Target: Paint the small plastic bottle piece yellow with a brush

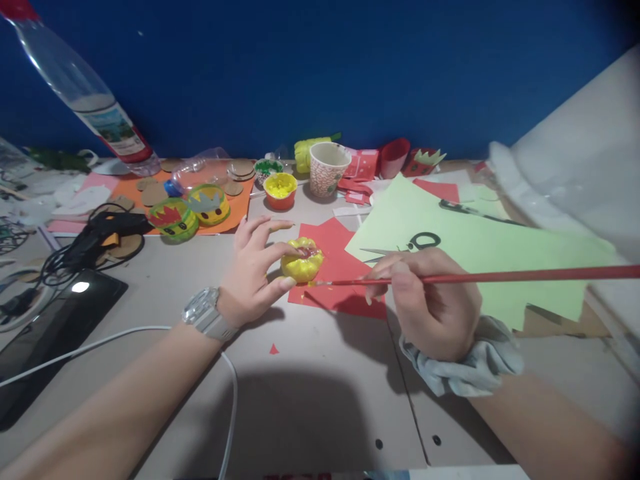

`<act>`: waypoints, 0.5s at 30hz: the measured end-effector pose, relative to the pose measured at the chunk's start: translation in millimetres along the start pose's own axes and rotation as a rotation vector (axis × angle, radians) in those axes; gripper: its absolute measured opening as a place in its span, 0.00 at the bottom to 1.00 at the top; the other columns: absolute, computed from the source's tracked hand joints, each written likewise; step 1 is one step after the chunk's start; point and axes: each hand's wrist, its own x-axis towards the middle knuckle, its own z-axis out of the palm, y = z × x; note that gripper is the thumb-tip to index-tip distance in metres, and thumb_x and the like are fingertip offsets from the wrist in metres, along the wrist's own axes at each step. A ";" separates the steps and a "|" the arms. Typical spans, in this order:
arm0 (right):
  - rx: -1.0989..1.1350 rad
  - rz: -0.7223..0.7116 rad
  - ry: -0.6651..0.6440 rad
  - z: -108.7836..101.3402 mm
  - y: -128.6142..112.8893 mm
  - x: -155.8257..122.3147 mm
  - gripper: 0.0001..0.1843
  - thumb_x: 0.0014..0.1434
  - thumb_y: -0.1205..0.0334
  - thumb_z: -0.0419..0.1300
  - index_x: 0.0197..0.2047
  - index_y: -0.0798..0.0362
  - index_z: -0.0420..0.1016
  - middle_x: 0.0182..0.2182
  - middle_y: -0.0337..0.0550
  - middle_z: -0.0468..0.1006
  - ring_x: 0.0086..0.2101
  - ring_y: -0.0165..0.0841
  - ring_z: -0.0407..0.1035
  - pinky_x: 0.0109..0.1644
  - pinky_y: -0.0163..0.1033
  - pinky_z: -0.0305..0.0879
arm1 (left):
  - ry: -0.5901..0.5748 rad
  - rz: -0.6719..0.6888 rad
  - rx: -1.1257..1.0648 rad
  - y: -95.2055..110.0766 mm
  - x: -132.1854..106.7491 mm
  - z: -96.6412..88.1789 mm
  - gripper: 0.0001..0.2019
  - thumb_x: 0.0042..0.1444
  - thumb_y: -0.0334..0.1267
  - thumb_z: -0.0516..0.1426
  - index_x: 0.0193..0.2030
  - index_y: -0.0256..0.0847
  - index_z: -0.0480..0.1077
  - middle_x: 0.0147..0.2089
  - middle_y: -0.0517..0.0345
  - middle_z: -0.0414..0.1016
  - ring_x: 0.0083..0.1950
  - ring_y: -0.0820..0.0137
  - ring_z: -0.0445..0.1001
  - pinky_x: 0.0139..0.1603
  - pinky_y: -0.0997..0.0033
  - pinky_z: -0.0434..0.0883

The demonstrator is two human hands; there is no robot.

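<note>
My left hand [253, 270] pinches a small yellow-painted bottle base [301, 261] between thumb and fingers, over a sheet of red paper [336, 265]. A silver watch sits on that wrist. My right hand [425, 300] grips a long red paintbrush [500, 275]. The brush tip touches the lower right side of the yellow piece. A grey scrunchie is around my right wrist.
A small pot of yellow paint [280, 190], a patterned paper cup [327, 168], two painted bottle bases [190, 212], a glue gun [107, 227], scissors [410, 245] on green paper [480, 247], a clear bottle [85, 93], a tablet [55, 320] and a white cable [150, 330] lie around.
</note>
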 end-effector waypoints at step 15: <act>-0.134 0.044 -0.027 -5.8 4.7 5.4 0.07 0.60 0.69 0.54 0.30 0.50 0.64 0.24 0.35 0.70 0.24 0.27 0.67 0.29 0.37 0.64 | -0.010 0.002 -0.008 1.1 0.3 -1.1 0.36 0.58 0.65 0.34 0.45 0.44 0.73 0.60 0.48 0.64 0.64 0.53 0.54 0.65 0.44 0.47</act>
